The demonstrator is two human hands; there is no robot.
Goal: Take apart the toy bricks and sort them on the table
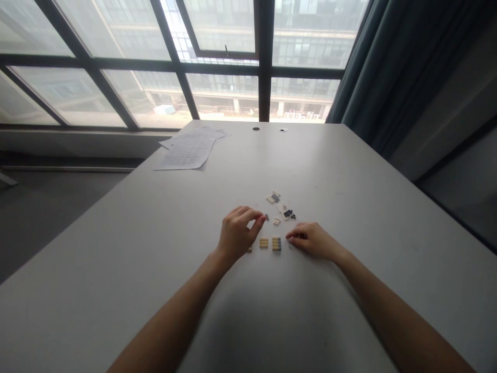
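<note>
My left hand [237, 231] pinches a small grey toy brick [266, 217] between thumb and fingertips, just above the table. Opposite it, my right hand [312, 240] has its thumb and fingers closed on a small light-grey toy brick [289, 244] at the tabletop. Between the hands sit a tan studded brick [263, 243] and a tan-and-grey studded block [276, 244]. Another tan brick [249, 249] shows partly from behind my left wrist. A small white brick [276, 221] lies a little beyond my fingertips.
Farther out are black pieces [289, 213] and a loose group of cream and grey bricks [274, 197]. Printed paper sheets [188, 150] overlap at the far left of the white table [318, 171]. A dark curtain [373, 77] hangs at the right beside the window.
</note>
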